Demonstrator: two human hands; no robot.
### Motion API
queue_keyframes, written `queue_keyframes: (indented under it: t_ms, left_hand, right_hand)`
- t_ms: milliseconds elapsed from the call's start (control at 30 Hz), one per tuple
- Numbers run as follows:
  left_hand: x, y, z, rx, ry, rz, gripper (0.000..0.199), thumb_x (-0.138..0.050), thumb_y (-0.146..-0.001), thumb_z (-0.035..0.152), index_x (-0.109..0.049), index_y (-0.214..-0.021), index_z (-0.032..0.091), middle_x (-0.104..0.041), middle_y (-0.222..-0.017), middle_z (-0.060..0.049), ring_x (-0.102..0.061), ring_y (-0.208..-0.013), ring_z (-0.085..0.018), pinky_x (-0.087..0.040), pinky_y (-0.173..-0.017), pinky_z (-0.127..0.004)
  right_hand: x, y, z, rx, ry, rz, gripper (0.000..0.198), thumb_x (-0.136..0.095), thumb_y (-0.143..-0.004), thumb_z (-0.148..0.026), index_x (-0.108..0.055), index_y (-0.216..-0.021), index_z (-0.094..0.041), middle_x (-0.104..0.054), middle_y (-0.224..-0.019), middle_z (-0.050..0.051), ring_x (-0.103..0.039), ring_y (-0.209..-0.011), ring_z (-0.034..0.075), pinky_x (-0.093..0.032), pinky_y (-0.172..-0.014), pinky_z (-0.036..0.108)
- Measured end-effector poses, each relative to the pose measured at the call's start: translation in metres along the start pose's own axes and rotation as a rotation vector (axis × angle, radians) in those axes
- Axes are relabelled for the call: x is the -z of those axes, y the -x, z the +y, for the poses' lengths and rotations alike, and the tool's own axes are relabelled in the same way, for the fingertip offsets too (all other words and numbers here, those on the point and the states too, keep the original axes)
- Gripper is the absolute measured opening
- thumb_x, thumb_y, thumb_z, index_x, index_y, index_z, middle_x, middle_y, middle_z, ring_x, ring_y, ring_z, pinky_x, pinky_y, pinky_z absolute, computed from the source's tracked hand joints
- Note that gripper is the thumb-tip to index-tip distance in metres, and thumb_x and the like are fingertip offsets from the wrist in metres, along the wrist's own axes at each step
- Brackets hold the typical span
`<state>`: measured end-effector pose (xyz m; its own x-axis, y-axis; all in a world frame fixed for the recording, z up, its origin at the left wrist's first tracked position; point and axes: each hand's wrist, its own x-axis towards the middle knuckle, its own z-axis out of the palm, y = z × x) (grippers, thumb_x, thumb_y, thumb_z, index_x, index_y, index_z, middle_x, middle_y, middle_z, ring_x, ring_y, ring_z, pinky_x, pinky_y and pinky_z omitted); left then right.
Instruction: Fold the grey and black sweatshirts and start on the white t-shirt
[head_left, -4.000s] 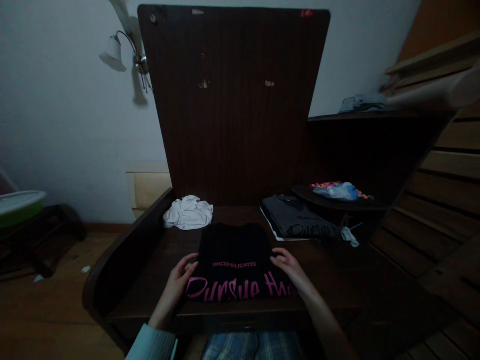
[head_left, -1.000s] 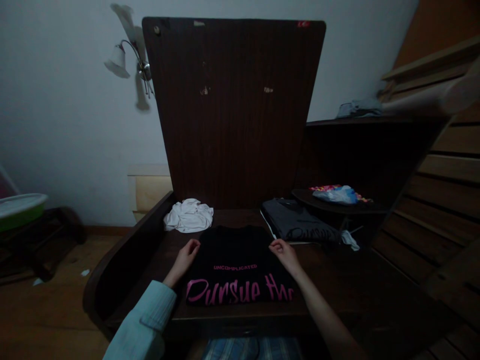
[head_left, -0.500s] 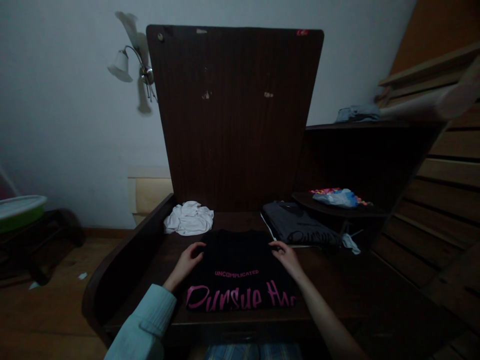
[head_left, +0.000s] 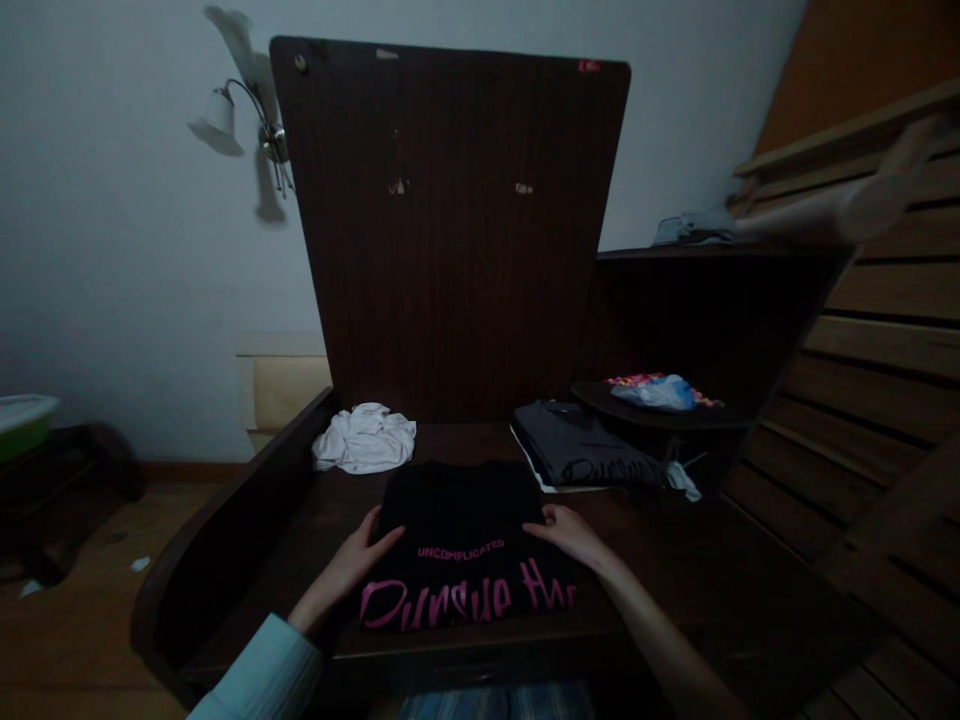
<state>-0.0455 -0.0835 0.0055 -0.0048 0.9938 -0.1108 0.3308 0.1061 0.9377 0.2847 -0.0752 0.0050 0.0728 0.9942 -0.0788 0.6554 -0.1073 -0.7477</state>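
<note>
A folded black T-shirt [head_left: 457,510] lies on the dark wooden desk in front of me, with pink lettering across its lower part. My left hand [head_left: 352,562] grips its left side, thumb on top and the other fingers at the edge. On the opposite side my right hand [head_left: 571,535] holds the right edge in the same way, its thumb side over the fabric. The fingertips of both hands are partly hidden by the cloth. Behind the shirt to the right is a folded dark grey shirt [head_left: 577,440] with black lettering, lying on something white.
A crumpled white cloth [head_left: 365,440] lies at the desk's back left, inside the raised side panel [head_left: 225,540]. A tall dark board [head_left: 457,240] stands behind. To the right, a small shelf [head_left: 660,415] bears a plastic bag [head_left: 664,393]. Wooden slats [head_left: 892,350] rise at far right.
Both hands have slid nearer to me along the shirt's sides, and their thumbs now rest over its edges. The shirt looks the same; the whole view has shifted slightly.
</note>
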Motion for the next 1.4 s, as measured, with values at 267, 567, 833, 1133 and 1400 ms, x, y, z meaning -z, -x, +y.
queue_keyframes:
  t_ms: [267, 567, 833, 1133, 1400]
  left_hand:
    - [-0.01, 0.013, 0.027, -0.322, 0.085, -0.047, 0.05, -0.064, -0.063, 0.032, -0.053, -0.111, 0.024, -0.052, -0.122, -0.005, -0.041, -0.118, -0.025, -0.033, -0.098, -0.035]
    - [-0.089, -0.034, 0.134, -0.618, 0.148, -0.137, 0.037, -0.053, -0.07, 0.014, -0.053, -0.106, 0.02, -0.052, -0.113, -0.005, -0.048, -0.106, -0.02, -0.036, -0.093, -0.034]
    - [-0.196, -0.101, 0.176, -0.679, 0.056, -0.049, 0.046, -0.055, -0.07, 0.01, -0.049, -0.115, 0.019, -0.048, -0.121, -0.01, -0.042, -0.114, -0.021, -0.028, -0.1, -0.037]
    - [-0.239, -0.102, 0.145, -0.468, -0.417, -0.393, 0.06, -0.05, -0.076, 0.034, -0.034, -0.13, 0.015, -0.032, -0.135, -0.02, -0.035, -0.12, -0.035, -0.027, -0.098, -0.043]
    - [-0.239, -0.085, 0.13, -0.53, -0.547, -0.295, 0.054, -0.033, -0.083, 0.031, -0.027, -0.133, 0.012, -0.035, -0.13, -0.023, -0.047, -0.11, -0.034, -0.035, -0.092, -0.039]
  right_hand:
    - [0.005, -0.008, -0.017, 0.274, -0.22, 0.104, 0.029, -0.063, -0.052, -0.019, -0.038, -0.066, -0.023, -0.048, -0.061, -0.007, -0.049, -0.06, 0.013, -0.037, -0.054, 0.023]
    - [0.182, -0.024, -0.059, 0.38, 0.285, 0.66, 0.03, -0.061, -0.059, -0.023, -0.031, -0.06, -0.023, -0.043, -0.056, -0.005, -0.043, -0.054, 0.013, -0.028, -0.051, 0.023]
    - [0.216, -0.061, -0.039, 0.429, 0.647, 0.768, 0.019, -0.041, -0.066, -0.003, -0.05, -0.07, -0.018, -0.056, -0.068, 0.003, -0.051, -0.064, 0.016, -0.033, -0.057, 0.024]
    - [0.152, -0.098, 0.01, 0.368, 0.815, 0.333, 0.03, -0.043, -0.076, -0.01, -0.062, -0.098, -0.018, -0.054, -0.117, 0.01, -0.055, -0.097, 0.022, -0.039, -0.081, 0.029]
    - [0.157, -0.12, 0.066, 0.162, 0.542, 0.346, 0.032, -0.043, -0.078, -0.016, -0.06, -0.105, -0.022, -0.058, -0.111, 0.007, -0.054, -0.101, 0.021, -0.041, -0.082, 0.03]
